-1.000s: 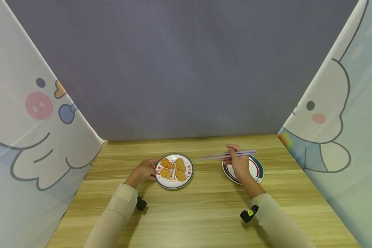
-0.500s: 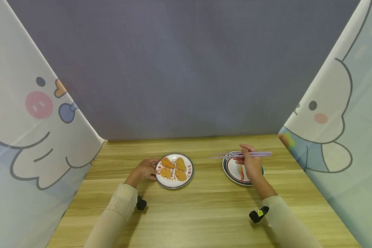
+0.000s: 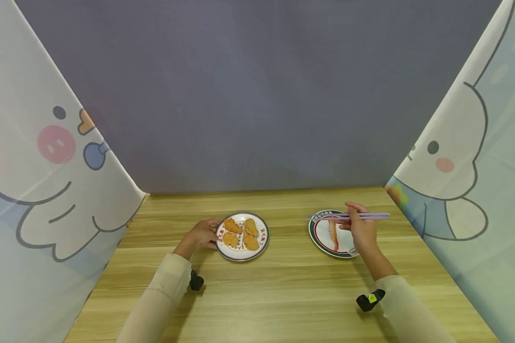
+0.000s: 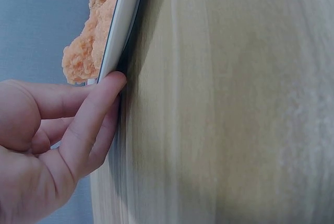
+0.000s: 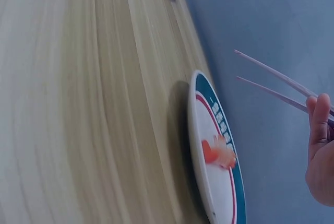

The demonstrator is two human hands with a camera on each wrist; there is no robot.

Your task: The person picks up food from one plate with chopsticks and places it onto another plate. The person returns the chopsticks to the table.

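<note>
My left hand (image 3: 200,234) pinches the left rim of a white plate (image 3: 239,257) with a dark edge line; in the left wrist view the fingertips (image 4: 115,81) lie against its rim. Several fried chicken pieces (image 3: 251,227) lie on that plate. In my right hand (image 3: 362,231) is a pair of lilac chopsticks (image 3: 374,216), held above the right plate. Their tips point left and stand apart in the right wrist view, with nothing between them. On the green-rimmed plate (image 3: 315,240) below lies an orange-and-white shrimp (image 3: 334,237). My right hand covers part of this plate.
Both plates stand on a wood-grain table (image 3: 279,295), with bare wood between them. A grey backdrop (image 3: 257,95) rises behind, and printed cartoon panels (image 3: 450,157) flank the table at left and right.
My right hand has moved right with the chopsticks, from left of the green-rimmed plate to over its right side, uncovering the shrimp. The left hand and its plate have stayed in place.
</note>
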